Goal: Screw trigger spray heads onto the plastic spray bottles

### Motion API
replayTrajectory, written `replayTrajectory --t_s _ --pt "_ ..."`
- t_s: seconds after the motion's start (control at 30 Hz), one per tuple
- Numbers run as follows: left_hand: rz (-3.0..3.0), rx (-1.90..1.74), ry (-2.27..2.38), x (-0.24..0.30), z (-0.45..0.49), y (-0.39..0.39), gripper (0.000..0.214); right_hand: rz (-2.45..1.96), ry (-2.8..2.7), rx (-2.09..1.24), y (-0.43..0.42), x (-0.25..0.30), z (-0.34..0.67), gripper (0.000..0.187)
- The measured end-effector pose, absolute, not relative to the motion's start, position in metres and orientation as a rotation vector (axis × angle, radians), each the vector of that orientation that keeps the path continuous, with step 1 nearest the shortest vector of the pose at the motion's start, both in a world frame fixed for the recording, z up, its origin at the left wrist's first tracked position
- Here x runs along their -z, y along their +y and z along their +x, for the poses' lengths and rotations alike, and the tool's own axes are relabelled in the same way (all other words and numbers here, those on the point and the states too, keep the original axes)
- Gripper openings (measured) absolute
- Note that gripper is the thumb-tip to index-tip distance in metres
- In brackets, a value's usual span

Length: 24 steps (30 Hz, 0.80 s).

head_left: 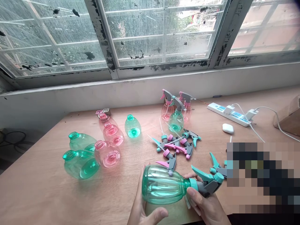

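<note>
A clear green spray bottle (161, 184) lies sideways in front of me, its neck to the right. My left hand (146, 207) cradles its base end, the thumb apart below the bottle. A grey and teal trigger sprayer (207, 182) sits on the neck, and my right hand (203, 203) has its thumb and fingers around the teal collar. How far the collar is threaded I cannot tell. Beyond the bottle lies a pile of loose trigger sprayers (178, 145) in pink, teal and grey. Another teal sprayer (217, 167) rests just past my right hand.
Several headless green bottles (81, 164) and pink bottles (107, 154) lie or stand at left. A green bottle (132, 126) stands alone. Three bottles with sprayers (176, 118) are at the back. A power strip (228, 114), white case (228, 128) and cardboard box (288, 115) are at right.
</note>
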State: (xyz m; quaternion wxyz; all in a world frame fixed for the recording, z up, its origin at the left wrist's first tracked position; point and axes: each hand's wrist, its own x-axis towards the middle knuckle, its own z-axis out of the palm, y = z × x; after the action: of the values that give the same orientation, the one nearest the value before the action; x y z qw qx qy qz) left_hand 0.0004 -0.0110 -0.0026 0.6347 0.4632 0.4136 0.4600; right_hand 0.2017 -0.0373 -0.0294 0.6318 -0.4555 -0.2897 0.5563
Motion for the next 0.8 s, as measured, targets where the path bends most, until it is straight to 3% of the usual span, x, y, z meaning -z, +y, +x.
replayTrajectory --t_s 0.07,0.23,0.63,0.8 --pt "1.036 -1.051 0.940 -0.002 0.000 -0.010 0.120 -1.068 -0.695 -1.270 -0.037 0.029 0.202 0.050" --pt "1.084 -1.039 0.970 -0.011 0.002 -0.007 0.096 -1.075 -0.691 -1.246 -0.036 0.026 0.201 0.050" --pt "1.018 -1.087 0.902 -0.008 0.001 -0.010 0.108 -1.045 -0.674 -1.276 -0.037 0.029 0.203 0.047" --pt "1.034 -1.062 0.981 -0.011 0.001 -0.009 0.089 -1.059 -0.687 -1.289 -0.037 0.029 0.202 0.051"
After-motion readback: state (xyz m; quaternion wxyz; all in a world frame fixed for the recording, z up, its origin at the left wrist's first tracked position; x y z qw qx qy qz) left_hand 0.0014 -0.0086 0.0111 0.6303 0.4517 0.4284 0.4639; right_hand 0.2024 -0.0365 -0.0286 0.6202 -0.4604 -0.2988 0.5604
